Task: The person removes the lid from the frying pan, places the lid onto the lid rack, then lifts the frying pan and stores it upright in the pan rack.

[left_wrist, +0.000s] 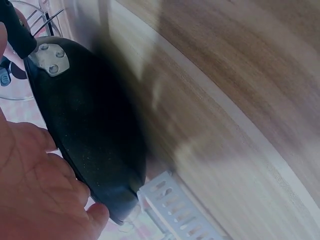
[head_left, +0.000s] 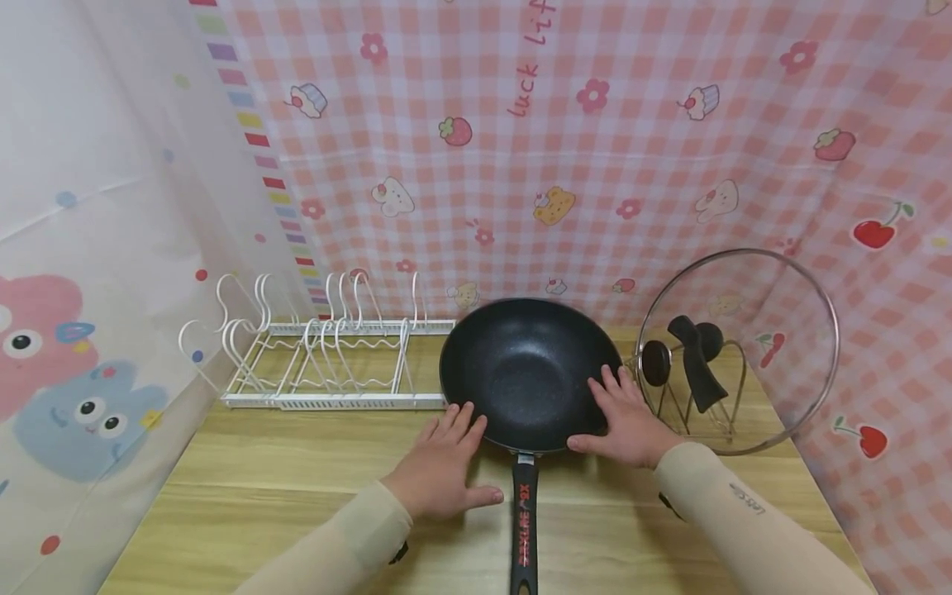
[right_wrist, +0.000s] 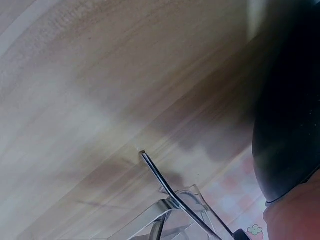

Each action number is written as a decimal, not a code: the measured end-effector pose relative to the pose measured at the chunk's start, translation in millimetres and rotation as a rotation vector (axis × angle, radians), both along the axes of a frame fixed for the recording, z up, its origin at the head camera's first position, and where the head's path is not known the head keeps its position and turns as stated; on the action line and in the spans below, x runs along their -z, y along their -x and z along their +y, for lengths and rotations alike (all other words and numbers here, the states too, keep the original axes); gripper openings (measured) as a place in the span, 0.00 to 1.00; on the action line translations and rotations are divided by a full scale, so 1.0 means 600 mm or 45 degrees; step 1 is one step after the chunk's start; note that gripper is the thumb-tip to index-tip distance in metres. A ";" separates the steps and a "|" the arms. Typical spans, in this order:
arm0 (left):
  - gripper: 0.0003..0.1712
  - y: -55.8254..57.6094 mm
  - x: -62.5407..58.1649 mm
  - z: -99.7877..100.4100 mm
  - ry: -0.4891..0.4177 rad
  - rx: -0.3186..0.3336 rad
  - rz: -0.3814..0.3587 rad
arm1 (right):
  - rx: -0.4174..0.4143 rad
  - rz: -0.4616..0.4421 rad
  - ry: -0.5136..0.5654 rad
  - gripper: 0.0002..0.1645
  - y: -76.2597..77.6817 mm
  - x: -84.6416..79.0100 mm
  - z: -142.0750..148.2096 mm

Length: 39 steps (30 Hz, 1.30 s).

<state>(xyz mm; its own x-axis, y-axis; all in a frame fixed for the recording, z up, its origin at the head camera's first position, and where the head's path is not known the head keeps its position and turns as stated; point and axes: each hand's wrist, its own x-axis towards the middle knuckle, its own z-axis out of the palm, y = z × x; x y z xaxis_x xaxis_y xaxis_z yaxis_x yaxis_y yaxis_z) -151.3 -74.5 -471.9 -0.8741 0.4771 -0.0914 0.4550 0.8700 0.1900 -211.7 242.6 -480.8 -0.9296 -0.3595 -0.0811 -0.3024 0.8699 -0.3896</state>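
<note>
A black wok-shaped frying pan (head_left: 530,376) sits upright on the wooden table, its long black handle (head_left: 525,516) with red lettering pointing toward me. At the pan's front left rim lies my left hand (head_left: 440,469), fingers extended and thumb spread toward the handle. In the left wrist view, the fingertips of that hand (left_wrist: 45,185) are along the rim, beside the pan's dark outer side (left_wrist: 95,125). My right hand (head_left: 630,423) rests on the right rim with its fingers spread. The right wrist view shows only part of it (right_wrist: 295,215) at the pan's edge.
Left of the pan stands a white expandable wire rack (head_left: 357,402) with upright hooped dividers. To the right, a large clear lid with a metal rim (head_left: 835,347) leans upright at a wire stand (head_left: 736,388). Checked cloth (head_left: 506,165) hangs behind the table (head_left: 297,463).
</note>
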 end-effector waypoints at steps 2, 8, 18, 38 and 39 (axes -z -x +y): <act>0.65 -0.001 0.000 0.000 0.001 0.003 0.001 | 0.003 -0.006 0.001 0.67 0.001 -0.001 0.001; 0.65 -0.003 0.001 0.001 0.004 0.011 -0.011 | 0.004 -0.020 -0.001 0.68 0.004 -0.002 0.004; 0.65 -0.006 0.005 0.004 0.012 0.027 -0.015 | -0.005 -0.032 -0.011 0.68 0.010 0.000 0.010; 0.65 -0.012 0.008 0.009 0.033 0.061 0.029 | -0.017 -0.023 0.017 0.69 0.012 -0.004 0.015; 0.65 -0.012 0.008 0.009 0.032 0.064 0.029 | -0.018 -0.025 0.018 0.68 0.011 -0.004 0.015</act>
<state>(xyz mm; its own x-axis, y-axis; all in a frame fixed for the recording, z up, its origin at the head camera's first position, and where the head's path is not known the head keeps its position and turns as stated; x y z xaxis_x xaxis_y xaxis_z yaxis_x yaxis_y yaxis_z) -143.9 -69.1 -476.7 -0.8513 0.5180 -0.0839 0.5019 0.8504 0.1575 -218.6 251.9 -478.1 -0.9227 -0.3739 -0.0943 -0.3067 0.8599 -0.4081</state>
